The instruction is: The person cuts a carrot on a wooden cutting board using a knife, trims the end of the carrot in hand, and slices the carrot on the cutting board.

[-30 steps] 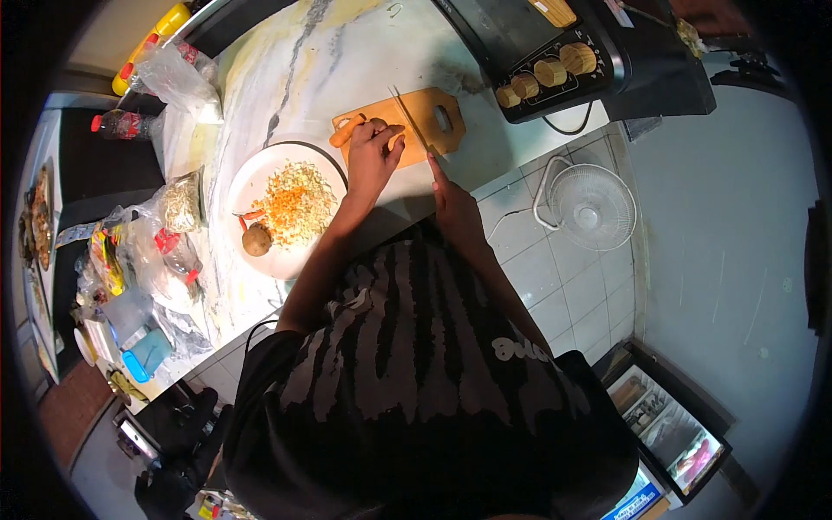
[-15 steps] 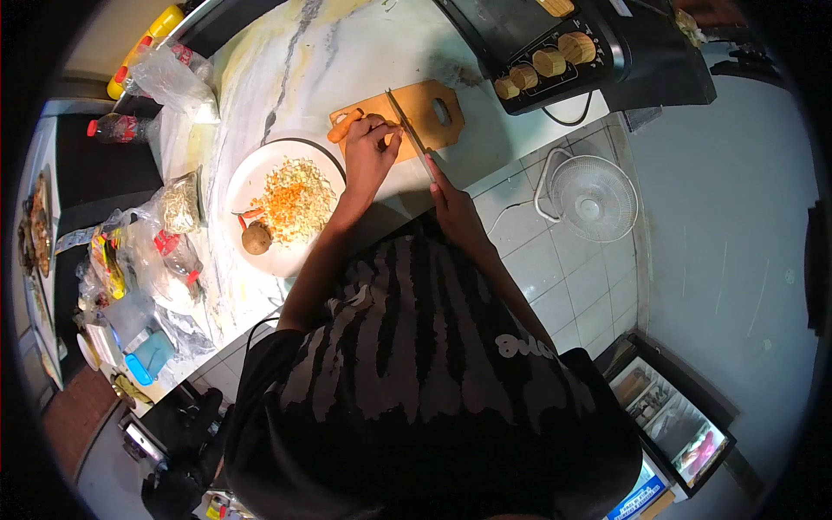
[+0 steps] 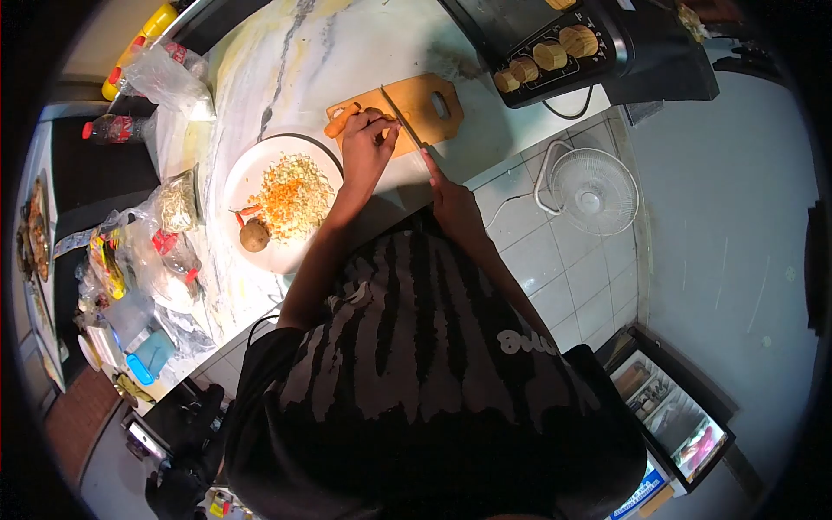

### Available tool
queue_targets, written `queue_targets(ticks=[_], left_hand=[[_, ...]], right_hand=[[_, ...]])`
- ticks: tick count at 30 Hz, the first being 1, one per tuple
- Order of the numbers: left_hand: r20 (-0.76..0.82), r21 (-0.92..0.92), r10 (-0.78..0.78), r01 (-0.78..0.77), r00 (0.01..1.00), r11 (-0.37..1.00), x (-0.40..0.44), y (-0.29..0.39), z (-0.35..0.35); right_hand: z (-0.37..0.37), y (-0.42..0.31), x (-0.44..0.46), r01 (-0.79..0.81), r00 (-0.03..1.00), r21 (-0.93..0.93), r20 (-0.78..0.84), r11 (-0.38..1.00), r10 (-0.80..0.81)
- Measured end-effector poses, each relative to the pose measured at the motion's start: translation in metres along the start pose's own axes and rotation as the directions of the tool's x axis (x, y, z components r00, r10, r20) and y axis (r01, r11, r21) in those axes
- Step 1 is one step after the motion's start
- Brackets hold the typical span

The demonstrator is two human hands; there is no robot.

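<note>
On the wooden cutting board [image 3: 422, 97] my left hand [image 3: 367, 146] is closed, its fingers pressed on an orange carrot piece that they mostly cover. Another carrot piece [image 3: 341, 121] lies on the board just left of those fingers. My right hand [image 3: 456, 206] grips a knife [image 3: 402, 116] by its handle, the blade slanting across the board close to my left fingertips. To the left stands a large white plate [image 3: 243, 176] with a heap of diced vegetables [image 3: 296, 192], pale and orange. A brown potato [image 3: 254, 235] and red chilies [image 3: 250, 211] lie on its left side.
A black appliance with wooden knobs [image 3: 549, 55] stands at the back right of the marble counter [image 3: 364, 43]. Plastic bags [image 3: 169, 85] and bottles [image 3: 117, 129] crowd the left side. A white fan [image 3: 593, 195] is on the tiled floor at right.
The knife and my right hand have shifted slightly left and up in view. My left hand keeps its hold on the carrot. The whole scene has moved a little with the camera.
</note>
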State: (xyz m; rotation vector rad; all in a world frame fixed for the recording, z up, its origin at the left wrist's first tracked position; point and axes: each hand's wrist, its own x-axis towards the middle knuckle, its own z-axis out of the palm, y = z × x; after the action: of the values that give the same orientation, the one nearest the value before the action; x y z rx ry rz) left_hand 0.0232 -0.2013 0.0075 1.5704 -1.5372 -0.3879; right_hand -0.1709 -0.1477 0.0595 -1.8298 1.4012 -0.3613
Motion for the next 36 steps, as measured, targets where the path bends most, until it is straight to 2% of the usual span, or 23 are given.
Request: queue_targets(ticks=[1, 4, 7, 11, 13, 20, 23, 25, 32, 34, 36], left_hand=[[0.008, 0.011, -0.003, 0.003, 1.0, 1.0, -0.001, -0.001, 0.001], [-0.01, 0.002, 0.003, -0.003, 1.0, 1.0, -0.003, 0.001, 0.0], [-0.016, 0.052, 0.042, -0.041, 0.999, 0.998, -0.002, -0.002, 0.0], [-0.019, 0.038, 0.018, -0.017, 1.0, 0.999, -0.003, -0.004, 0.0], [-0.014, 0.011, -0.02, 0.02, 1.0, 1.0, -0.003, -0.004, 0.0], [-0.009, 0.0, -0.012, 0.012, 1.0, 1.0, -0.002, -0.005, -0.001], [-0.026, 0.007, 0.033, -0.033, 0.999, 0.999, -0.002, -0.004, -0.002], [0.022, -0.017, -0.076, 0.076, 0.997, 0.997, -0.003, -0.002, -0.002], [0.025, -0.024, -0.068, 0.068, 0.997, 0.997, -0.002, -0.002, -0.004], [-0.023, 0.0, -0.007, 0.007, 1.0, 1.0, -0.003, -0.004, -0.003], [-0.001, -0.021, -0.056, 0.056, 0.998, 0.998, -0.004, -0.003, -0.003]], right_hand=[[0.0, -0.002, 0.0, -0.005, 1.0, -0.079, -0.012, 0.997, 0.004], [0.006, 0.004, 0.005, 0.086, 0.993, -0.058, -0.074, 0.995, -0.09], [0.009, 0.006, 0.005, 0.143, 0.98, -0.062, -0.134, 0.988, -0.15], [0.011, 0.008, 0.006, 0.192, 0.965, -0.047, -0.17, 0.98, -0.197], [0.01, 0.005, 0.003, 0.13, 0.983, -0.025, -0.124, 0.991, -0.132], [0.007, 0.004, 0.0, 0.112, 0.989, 0.008, -0.102, 0.994, -0.11], [0.004, 0.0, 0.0, 0.045, 0.999, 0.04, -0.014, 0.998, -0.044], [0.005, 0.0, 0.0, 0.01, 1.0, 0.008, 0.007, 1.0, -0.01], [0.003, -0.005, 0.001, -0.052, 0.998, 0.018, 0.038, 0.999, 0.051], [0.009, 0.002, 0.004, 0.132, 0.983, 0.019, -0.13, 0.991, -0.128], [0.013, 0.005, 0.003, 0.152, 0.978, 0.03, -0.147, 0.988, -0.146]])
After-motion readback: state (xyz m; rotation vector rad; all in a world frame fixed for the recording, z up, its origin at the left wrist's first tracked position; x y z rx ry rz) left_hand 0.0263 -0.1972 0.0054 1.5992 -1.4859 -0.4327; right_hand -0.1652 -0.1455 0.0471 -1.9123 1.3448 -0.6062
